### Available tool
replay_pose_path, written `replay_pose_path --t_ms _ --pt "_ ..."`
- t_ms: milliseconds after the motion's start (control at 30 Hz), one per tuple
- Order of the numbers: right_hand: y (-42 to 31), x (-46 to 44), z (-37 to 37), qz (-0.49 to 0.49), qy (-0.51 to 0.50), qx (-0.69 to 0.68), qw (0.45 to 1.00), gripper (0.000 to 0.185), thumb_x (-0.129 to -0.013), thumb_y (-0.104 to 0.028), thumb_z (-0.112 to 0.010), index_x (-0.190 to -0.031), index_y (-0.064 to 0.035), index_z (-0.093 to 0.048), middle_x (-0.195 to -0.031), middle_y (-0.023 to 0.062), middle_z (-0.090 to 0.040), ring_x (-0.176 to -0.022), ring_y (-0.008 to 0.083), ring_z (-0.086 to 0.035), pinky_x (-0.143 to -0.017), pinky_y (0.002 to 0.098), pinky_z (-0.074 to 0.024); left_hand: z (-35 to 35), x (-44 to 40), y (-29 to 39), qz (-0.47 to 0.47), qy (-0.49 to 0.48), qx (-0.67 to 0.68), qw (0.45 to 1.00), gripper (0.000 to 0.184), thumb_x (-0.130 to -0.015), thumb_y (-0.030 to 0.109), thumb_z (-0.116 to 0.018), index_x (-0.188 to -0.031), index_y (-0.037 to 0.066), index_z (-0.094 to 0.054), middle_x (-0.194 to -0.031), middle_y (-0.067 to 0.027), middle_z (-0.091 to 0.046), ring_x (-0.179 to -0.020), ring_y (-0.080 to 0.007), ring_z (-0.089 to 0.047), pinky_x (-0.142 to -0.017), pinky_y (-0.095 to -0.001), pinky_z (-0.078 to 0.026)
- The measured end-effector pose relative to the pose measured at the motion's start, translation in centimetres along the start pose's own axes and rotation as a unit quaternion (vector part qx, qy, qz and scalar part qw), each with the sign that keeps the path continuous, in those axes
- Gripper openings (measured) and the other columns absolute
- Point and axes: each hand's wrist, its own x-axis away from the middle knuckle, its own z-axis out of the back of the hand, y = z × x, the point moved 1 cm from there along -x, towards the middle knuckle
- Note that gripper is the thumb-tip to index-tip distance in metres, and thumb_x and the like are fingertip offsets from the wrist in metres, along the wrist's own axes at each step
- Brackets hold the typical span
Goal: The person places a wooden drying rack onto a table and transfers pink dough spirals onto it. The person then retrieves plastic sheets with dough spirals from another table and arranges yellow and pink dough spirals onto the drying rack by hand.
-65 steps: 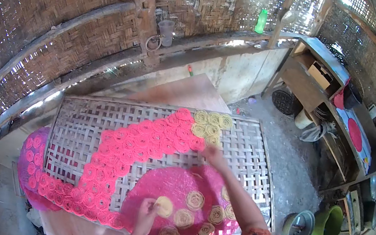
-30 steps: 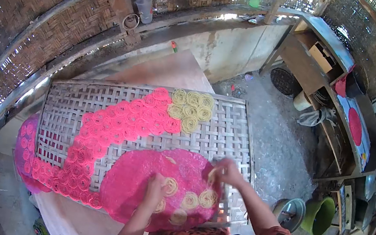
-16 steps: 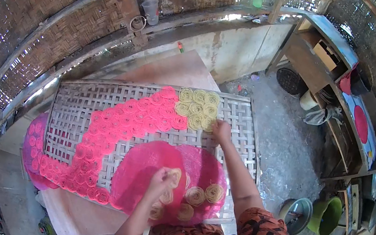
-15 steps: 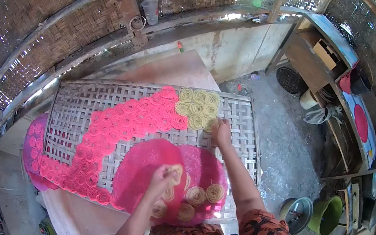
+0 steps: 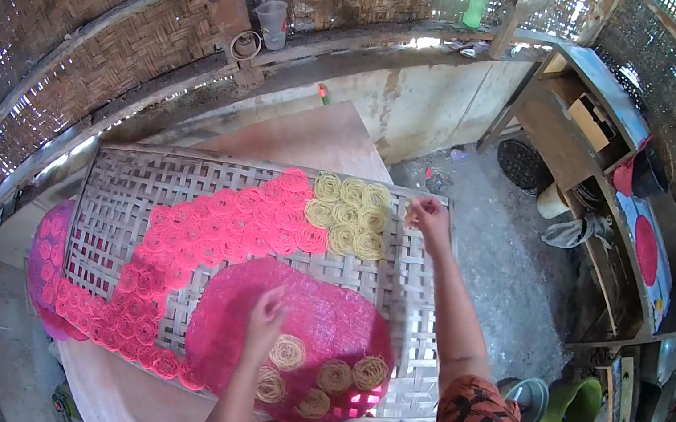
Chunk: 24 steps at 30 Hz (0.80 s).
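Observation:
My left hand [image 5: 267, 316] is raised over a round, bright pink mesh sheet [image 5: 251, 295], its fingers apart and no coil visible in them. Several loose pale yellow noodle-like coils [image 5: 335, 377] lie on that sheet near my body. My right hand [image 5: 430, 218] hovers over the upper right of a woven bamboo tray [image 5: 118, 199], fingers curled together; a small yellowish bit shows at the fingertips, too small to name. Just left of it, several yellow coils [image 5: 346, 214] sit in close rows. Beside them, a broad band of bright pink coils [image 5: 213, 225] runs down to the tray's lower left.
A wooden board [image 5: 314, 139] lies under the tray. Another round sheet with pink coils [image 5: 50, 251] shows at the left edge. To the right stand a wooden shelf [image 5: 564, 133], a green bucket [image 5: 569, 414] and a grey basin [image 5: 529, 397]. A woven wall rises behind.
My left hand has moved left, and the yellow coil it held is no longer in it. My right hand has moved up and right, away from the yellow rows. The camera view has shifted slightly.

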Motion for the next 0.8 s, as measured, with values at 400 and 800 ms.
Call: replay_pose_path --t_ms 400,800 --pt "-0.1 13.9 -10.5 0.076 -0.166 0.266 0.946 0.028 -0.069 -0.001 -0.061 -0.097 -0.003 -0.061 -0.086 0.0169 -0.061 -0.075 0.0296 -0.059 -0.068 0.0368 -0.048 9.5 11.8 -5.4 0.071 -0.004 -0.236 0.969 0.037 -0.083 0.007 -0.062 -0.119 0.003 -0.053 -0.109 -0.0132 -0.06 -0.102 -0.0211 -0.057 -0.086 -0.0316 -0.046" --pt "4.4 25.4 -11.9 0.345 -0.375 0.354 0.784 0.021 -0.068 -0.017 -0.06 -0.085 -0.0056 -0.064 -0.082 0.0117 -0.059 -0.083 0.0289 -0.056 -0.078 0.0426 -0.044 8.3 13.4 -4.5 -0.171 -0.103 -0.442 0.874 0.019 -0.069 0.015 -0.074 -0.077 0.005 -0.061 -0.089 -0.0135 -0.059 -0.087 -0.0345 -0.056 -0.077 -0.0422 -0.044"
